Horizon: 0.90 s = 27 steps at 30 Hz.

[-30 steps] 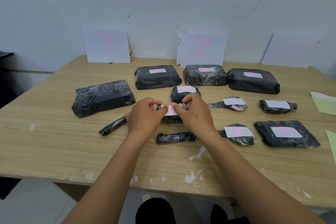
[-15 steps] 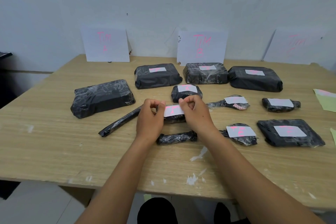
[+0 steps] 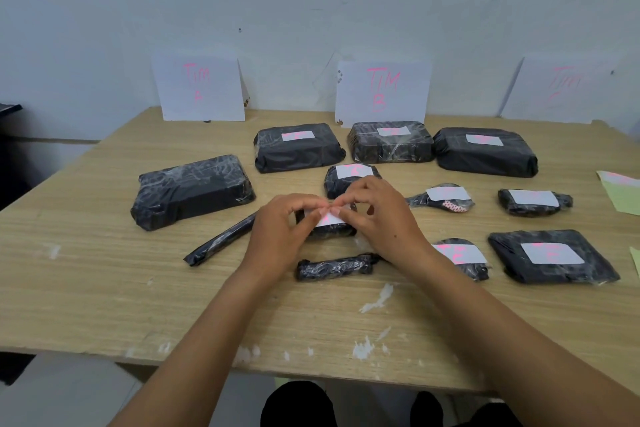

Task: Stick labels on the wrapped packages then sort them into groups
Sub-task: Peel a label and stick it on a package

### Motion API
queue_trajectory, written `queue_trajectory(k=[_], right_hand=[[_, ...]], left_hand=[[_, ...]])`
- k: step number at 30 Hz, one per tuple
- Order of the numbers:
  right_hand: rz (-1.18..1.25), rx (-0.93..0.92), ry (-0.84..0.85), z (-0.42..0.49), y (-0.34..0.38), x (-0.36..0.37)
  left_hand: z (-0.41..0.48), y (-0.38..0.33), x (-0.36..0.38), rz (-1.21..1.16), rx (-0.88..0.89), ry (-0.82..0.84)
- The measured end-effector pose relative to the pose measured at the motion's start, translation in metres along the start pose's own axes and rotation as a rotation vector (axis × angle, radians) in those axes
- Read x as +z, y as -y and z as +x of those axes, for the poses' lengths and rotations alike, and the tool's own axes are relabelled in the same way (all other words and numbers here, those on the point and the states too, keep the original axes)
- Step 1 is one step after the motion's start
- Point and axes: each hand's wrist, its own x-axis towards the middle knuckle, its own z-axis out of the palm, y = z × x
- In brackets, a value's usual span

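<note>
At mid-table: left hand (image 3: pixel 277 232) and right hand (image 3: pixel 377 218) meet over a small package (image 3: pixel 334 230), which lies on the table (image 3: pixel 86 270) just in front of the labelled ones.
Hands: both have their fingers curled, and the fingertips pinch a white label (image 3: pixel 329 218) and hold it against the top of that package.
Step in hand: sticking. The fingers hide the label's edges, so I cannot tell whether it is fully down.
Labelled: eight labelled packages (image 3: pixel 485 152) show white labels with pink marks, spread over the centre and right of the table.
Unlabelled: a big package (image 3: pixel 192 191) at left, a tube (image 3: pixel 221 241) beside the left hand and a roll (image 3: pixel 334 267) near both wrists all look bare.
Signs: TIM A (image 3: pixel 199 87), TIM B (image 3: pixel 382 88) and a faint third sign (image 3: pixel 564 87) lean on the wall.
Sorting: likely not begun, since the packages lie in loose rows with none before TIM A.
Remaining: probably three more labels after this one, then all the grouping.
</note>
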Motion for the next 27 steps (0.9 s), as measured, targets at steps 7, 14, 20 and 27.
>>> queue_trajectory(k=[7,14,20,27], right_hand=[[0.06,-0.014,0.012,0.004,-0.006,-0.001],[0.074,-0.014,0.087,0.014,-0.019,-0.001],[0.153,-0.026,0.256,0.016,-0.015,-0.014],[0.207,0.079,0.203,0.016,-0.007,-0.009]], left_hand=[[0.003,0.003,0.001,0.003,0.02,-0.004],[0.009,0.009,-0.004,0.041,0.013,0.131],[0.011,0.016,-0.019,0.006,-0.007,0.28],[0.011,0.014,-0.014,-0.011,-0.091,0.23]])
